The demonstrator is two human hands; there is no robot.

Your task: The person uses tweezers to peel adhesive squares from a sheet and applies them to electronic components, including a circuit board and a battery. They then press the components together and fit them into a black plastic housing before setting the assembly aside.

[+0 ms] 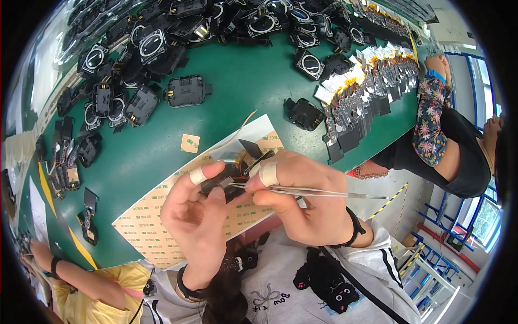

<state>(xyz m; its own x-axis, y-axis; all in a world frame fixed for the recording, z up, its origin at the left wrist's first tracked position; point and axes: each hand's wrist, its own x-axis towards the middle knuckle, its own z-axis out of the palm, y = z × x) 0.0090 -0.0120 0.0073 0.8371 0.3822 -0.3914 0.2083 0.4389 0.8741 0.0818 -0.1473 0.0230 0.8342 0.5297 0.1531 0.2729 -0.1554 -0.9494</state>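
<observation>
Left hand [195, 218] grips black plastic housing [222, 175], right hand [302, 202] pinches metal tweezers [318, 191]; housing likely light, stiff, fragile inside, best held edgewise.

Windows [488, 224] stand beyond a co-worker's floral sleeve [430, 127].

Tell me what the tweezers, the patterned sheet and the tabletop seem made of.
Tweezers: probably smooth metal, from their silvery shine. Sheet: likely paper, thin with a matt tan face. Tabletop: smooth green rubber or plastic, perhaps; its soft sheen leaves it open.
</observation>
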